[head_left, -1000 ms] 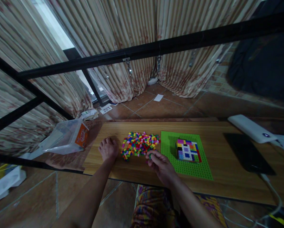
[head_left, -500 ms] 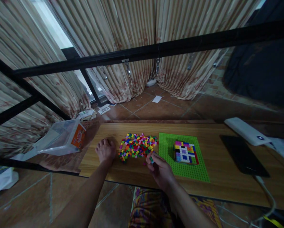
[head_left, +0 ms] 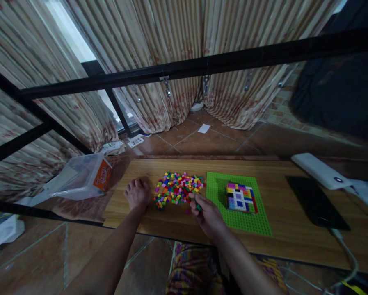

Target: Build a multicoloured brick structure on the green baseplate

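Observation:
My left hand (head_left: pixel 137 193) rests palm down on the wooden table, just left of a loose pile of small coloured toy bricks (head_left: pixel 174 186). Its fingers lie on the wood, slightly bent, with nothing in them. At the pile's lower right edge, my right hand (head_left: pixel 207 213) pinches a small green toy brick (head_left: pixel 198 207) between thumb and fingers; part of the brick is hidden. Right of that hand lies a green studded baseplate (head_left: pixel 216 184). A low block built from many-coloured bricks (head_left: pixel 241 198) stands on it.
A black phone-like slab (head_left: pixel 316 200) and a white power bank (head_left: pixel 321 170) with a cable lie at the table's right. Beyond the left edge is a clear plastic box (head_left: pixel 79 178) with an orange label. A black metal bar (head_left: pixel 184 70) crosses above the table's far side.
My right hand has turned slightly, and the brick in its fingers shows at a different angle. My left hand has stayed in place.

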### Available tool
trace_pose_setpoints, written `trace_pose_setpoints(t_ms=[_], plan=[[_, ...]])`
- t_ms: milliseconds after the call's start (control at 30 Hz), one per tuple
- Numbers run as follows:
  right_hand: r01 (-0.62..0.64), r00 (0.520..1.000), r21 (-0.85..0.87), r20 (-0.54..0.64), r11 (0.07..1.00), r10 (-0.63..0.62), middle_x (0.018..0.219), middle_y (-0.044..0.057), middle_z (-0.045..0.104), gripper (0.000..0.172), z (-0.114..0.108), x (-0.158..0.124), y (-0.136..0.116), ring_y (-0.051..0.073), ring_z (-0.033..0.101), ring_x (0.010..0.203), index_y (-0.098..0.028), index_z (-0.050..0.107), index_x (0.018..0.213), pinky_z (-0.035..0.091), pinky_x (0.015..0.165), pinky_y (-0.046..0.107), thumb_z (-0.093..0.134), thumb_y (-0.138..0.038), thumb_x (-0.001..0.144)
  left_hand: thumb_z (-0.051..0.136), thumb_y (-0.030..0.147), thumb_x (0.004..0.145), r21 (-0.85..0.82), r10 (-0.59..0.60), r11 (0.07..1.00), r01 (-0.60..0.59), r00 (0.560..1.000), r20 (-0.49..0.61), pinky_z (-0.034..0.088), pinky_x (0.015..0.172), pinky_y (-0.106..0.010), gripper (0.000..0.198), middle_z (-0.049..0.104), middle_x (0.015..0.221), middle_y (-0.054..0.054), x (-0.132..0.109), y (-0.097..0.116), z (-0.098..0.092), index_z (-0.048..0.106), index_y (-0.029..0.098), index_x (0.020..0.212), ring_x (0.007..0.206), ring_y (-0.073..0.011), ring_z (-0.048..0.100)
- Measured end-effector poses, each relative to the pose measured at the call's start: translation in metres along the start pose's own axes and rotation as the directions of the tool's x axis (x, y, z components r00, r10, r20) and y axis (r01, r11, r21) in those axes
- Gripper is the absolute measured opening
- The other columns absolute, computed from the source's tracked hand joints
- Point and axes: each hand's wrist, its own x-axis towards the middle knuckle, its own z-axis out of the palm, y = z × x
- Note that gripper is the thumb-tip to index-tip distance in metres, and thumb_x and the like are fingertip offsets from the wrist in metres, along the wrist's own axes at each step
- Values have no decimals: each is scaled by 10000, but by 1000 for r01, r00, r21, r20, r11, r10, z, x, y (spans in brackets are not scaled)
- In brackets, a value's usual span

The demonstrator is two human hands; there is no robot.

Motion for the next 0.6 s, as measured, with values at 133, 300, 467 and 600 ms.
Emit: trace_pose_setpoints(t_ms=[133,300,467,600], plan=[[-23,998,-159,-62,987,13,508,-80,473,440,4,10,2,42,307,415,-174,660,866,144,394,177,737,-534,627,346,354,920,0,4,1000,-4,1000,-11,375,937,-452,426,579,1227,-178,1,-1,2,564,139,1217,1155,-316,493],[-67,995,-228,-85,971,48,467,-92,470,475,7,13,1,46,317,397,-183,663,913,145,399,173,711,-562,630,337,361,921,8,7,1000,-7,1000,-7,377,929,-455,424,575,1240,-169,1,-2,4,574,144,1196,1142,-317,494],[-68,996,-193,-75,979,54,489,-87,505,489,5,14,-2,42,316,404,-191,671,967,164,402,169,734,-531,622,338,352,923,8,-2,1000,3,1000,-4,371,941,-452,420,572,1248,-168,0,-1,3,568,144,1206,1153,-309,487],[-87,995,-77,-62,993,83,609,-30,619,393,1,10,-4,53,425,475,-185,692,904,299,437,171,759,-462,633,351,359,920,5,1,1000,-1,1000,0,372,939,-451,419,574,1239,-169,0,-2,4,566,147,1211,1154,-309,488]])
